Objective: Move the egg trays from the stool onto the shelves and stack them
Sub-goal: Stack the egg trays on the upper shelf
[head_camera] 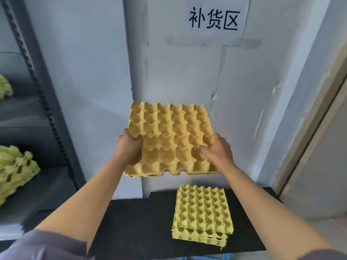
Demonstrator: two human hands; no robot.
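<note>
I hold a yellow cardboard egg tray (170, 139) in the air in front of the white wall, cups facing up and tilted toward me. My left hand (128, 145) grips its left edge, thumb curled over the rim. My right hand (216, 150) grips its right edge, fingers over the cups. Below, a stack of several yellow egg trays (201, 212) sits on the black stool top (142, 218). On the grey shelves (47, 152) at the left lie piles of greenish-yellow egg trays (14, 169), with another pile (4, 88) one level up.
A paper sign with black characters (215, 18) hangs on the white wall above. A dark shelf upright (40, 94) runs diagonally at the left. A door frame (309, 128) stands at the right.
</note>
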